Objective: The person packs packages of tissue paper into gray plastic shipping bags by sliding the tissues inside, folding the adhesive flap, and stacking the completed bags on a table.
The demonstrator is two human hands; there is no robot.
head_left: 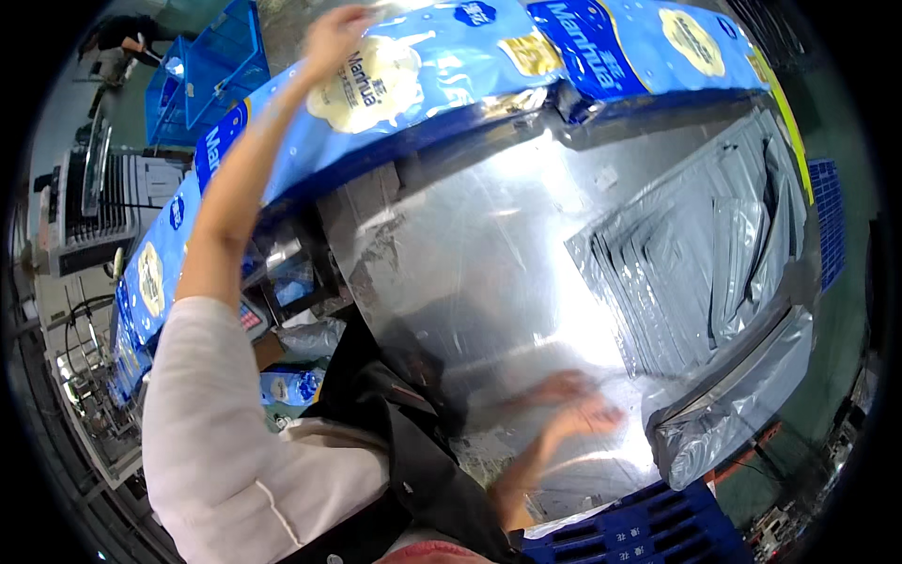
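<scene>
My left arm stretches far forward across a row of blue plastic-wrapped packages. The left hand (335,38) is at the far edge of a large blue package (451,66) with a cream label patch. Motion blurs its fingers, so I cannot tell whether they grip the wrapping or only touch it. Low over the shiny metal tabletop (470,273), near my body, is my right hand (584,418). Its fingers are loosely bent and apart, slightly blurred, with nothing visible in them. To its right lies a fanned stack of grey plastic mailing bags (667,263).
Another blue package (648,47) continues the row at the far right. A rolled grey plastic bundle (742,404) hangs along the table's right edge. A blue pallet (639,531) stands at the near side, and blue crates (221,70) stand at the far left.
</scene>
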